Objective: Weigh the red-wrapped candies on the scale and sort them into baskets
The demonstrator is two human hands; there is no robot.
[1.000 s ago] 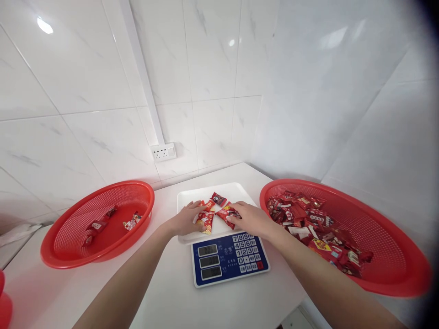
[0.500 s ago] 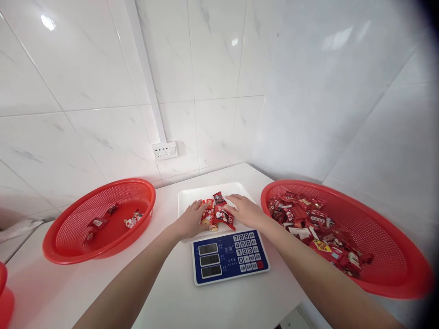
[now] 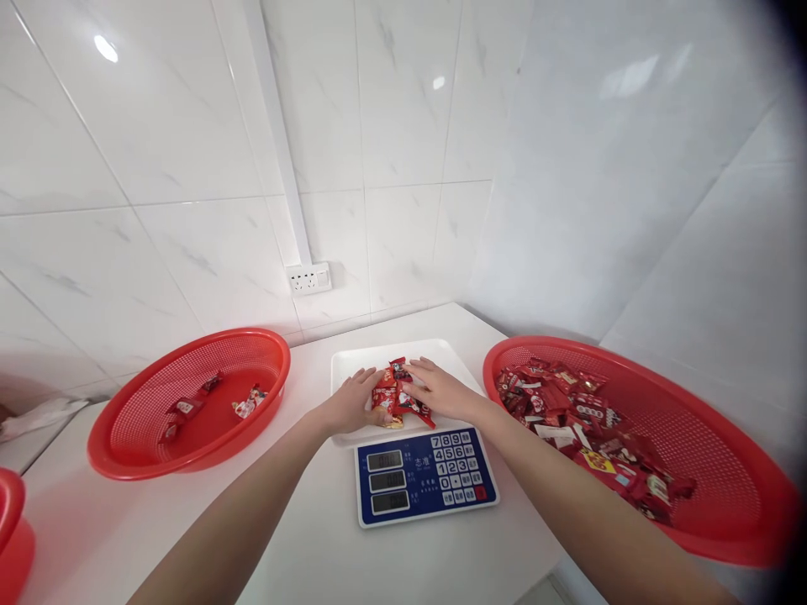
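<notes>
A small heap of red candy packets point(image 3: 396, 398) lies on the white pan point(image 3: 353, 363) of a blue electronic scale point(image 3: 424, 474). My left hand point(image 3: 353, 402) presses against the heap from the left, fingers curved around it. My right hand point(image 3: 438, 388) closes on the same heap from the right, fingers laid over the packets. Both hands cup the packets together between them.
A red mesh basket point(image 3: 725, 445) at the right holds several red candy packets. Another red basket point(image 3: 126, 441) at the left holds a few packets. A wall socket point(image 3: 308, 279) sits on the tiled wall behind. Part of a red object point(image 3: 11, 525) shows at the lower left.
The packets were spread apart on the pan; my two hands have moved toward each other and pushed them into one tight heap.
</notes>
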